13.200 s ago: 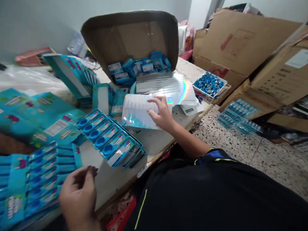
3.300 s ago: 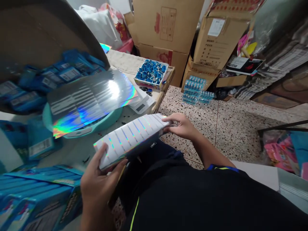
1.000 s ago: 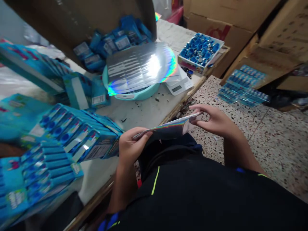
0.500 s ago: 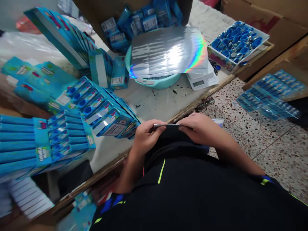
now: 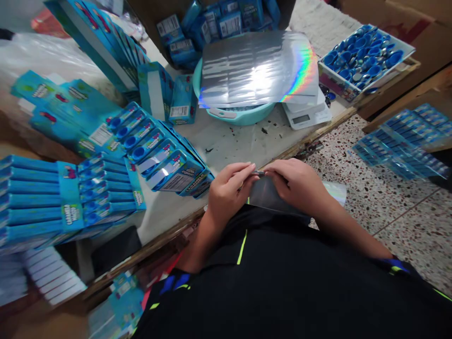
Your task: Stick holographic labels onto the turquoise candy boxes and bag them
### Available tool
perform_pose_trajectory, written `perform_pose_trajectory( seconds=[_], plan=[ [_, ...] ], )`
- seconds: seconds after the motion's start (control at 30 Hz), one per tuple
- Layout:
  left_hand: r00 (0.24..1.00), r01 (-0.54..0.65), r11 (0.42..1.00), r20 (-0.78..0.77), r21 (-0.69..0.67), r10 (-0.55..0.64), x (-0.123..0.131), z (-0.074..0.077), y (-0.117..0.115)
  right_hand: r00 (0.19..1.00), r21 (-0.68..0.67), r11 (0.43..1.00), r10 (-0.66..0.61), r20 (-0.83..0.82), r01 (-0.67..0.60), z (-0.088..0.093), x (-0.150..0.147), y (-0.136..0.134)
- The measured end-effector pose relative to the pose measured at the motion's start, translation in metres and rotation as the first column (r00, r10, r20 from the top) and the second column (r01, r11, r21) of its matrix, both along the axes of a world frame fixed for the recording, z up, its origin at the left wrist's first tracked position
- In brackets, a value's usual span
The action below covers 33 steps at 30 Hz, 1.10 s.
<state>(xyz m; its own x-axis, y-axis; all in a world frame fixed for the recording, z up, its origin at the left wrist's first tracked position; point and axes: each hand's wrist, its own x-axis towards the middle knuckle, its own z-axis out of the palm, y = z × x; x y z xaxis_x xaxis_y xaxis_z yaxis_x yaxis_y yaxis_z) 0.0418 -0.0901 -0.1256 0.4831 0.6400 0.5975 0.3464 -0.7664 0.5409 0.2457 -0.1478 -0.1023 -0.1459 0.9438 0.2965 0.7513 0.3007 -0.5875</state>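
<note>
Near the table's front edge, my left hand (image 5: 229,190) pinches the upper edge of a thin, see-through plastic sheet (image 5: 270,195). My right hand (image 5: 294,183) grips the same edge a little to the right, its fingertips close to those of the left. The sheet hangs over my lap, and its shiny right end shows beyond my right wrist. Beyond my hands, a stack of silvery holographic sheets (image 5: 243,70) lies across a turquoise basin (image 5: 240,117). A white digital scale (image 5: 309,114) stands beside the basin, partly under the stack.
Blue printed boxes (image 5: 176,174) stand at the left on the table (image 5: 226,146). An open box (image 5: 406,51) of blue caps sits at the back right. A carton of small blue packs (image 5: 231,23) is behind the basin. Clear-wrapped blue packs (image 5: 402,136) lie at far right.
The view has shifted slightly. My hands have come closer together; the left has turned over the sheet's edge, and more of the hanging sheet shows.
</note>
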Motion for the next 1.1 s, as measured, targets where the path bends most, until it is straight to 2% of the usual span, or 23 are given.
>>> perform_pose_trajectory(
  seconds=[0.1,0.33,0.43,0.5,0.53,0.6,0.7,0.8,0.87,0.9,0.97,1.03,1.1],
  plan=[
    [0.998,0.000,0.984,-0.059,0.179,0.011,-0.004,-0.002,0.003,1.000,0.029,1.000,-0.010,0.017,0.009,-0.003,-0.001,-0.001],
    [0.996,0.041,0.945,-0.085,0.324,-0.014,-0.018,-0.020,-0.004,0.997,0.073,0.996,-0.056,0.059,0.051,-0.003,0.000,0.003],
    [0.987,0.162,0.935,-0.035,0.314,-0.159,-0.023,-0.021,-0.016,0.988,0.142,0.984,-0.121,0.092,0.107,0.006,0.003,0.006],
    [0.973,0.214,0.949,0.036,0.229,-0.228,-0.028,-0.016,-0.026,0.978,0.212,0.966,-0.177,0.111,0.151,0.017,0.004,0.016],
    [0.971,0.203,0.961,0.089,0.185,-0.222,-0.031,-0.012,-0.030,0.972,0.249,0.954,-0.200,0.120,0.166,0.023,0.005,0.024],
    [0.968,0.113,0.984,0.209,0.137,-0.140,-0.040,-0.003,-0.037,0.964,0.326,0.929,-0.230,0.132,0.177,0.036,0.005,0.050],
    [0.926,-0.149,0.983,0.363,0.110,0.100,-0.058,0.018,-0.041,0.969,0.428,0.896,-0.203,0.144,0.124,0.049,0.000,0.112],
    [0.795,-0.393,0.919,0.497,-0.014,0.348,-0.077,0.042,-0.039,0.968,0.448,0.891,-0.175,0.178,0.079,0.056,-0.019,0.174],
    [0.698,-0.468,0.876,0.559,-0.117,0.448,-0.087,0.057,-0.036,0.968,0.445,0.893,-0.166,0.186,0.068,0.061,-0.041,0.193],
    [0.656,-0.486,0.859,0.581,-0.164,0.482,-0.092,0.064,-0.033,0.978,0.445,0.895,-0.118,0.174,0.029,0.066,-0.053,0.193],
    [0.581,-0.498,0.833,0.620,-0.242,0.528,-0.100,0.072,-0.027,0.988,0.430,0.892,0.100,0.116,-0.141,0.078,-0.077,0.178],
    [0.531,-0.474,0.825,0.647,-0.308,0.547,-0.107,0.077,-0.020,0.931,0.381,0.858,0.364,0.025,-0.346,0.093,-0.098,0.153],
    [0.506,-0.419,0.827,0.660,-0.375,0.555,-0.113,0.080,-0.012,0.840,0.306,0.813,0.539,-0.071,-0.496,0.105,-0.116,0.131]
  ],
)
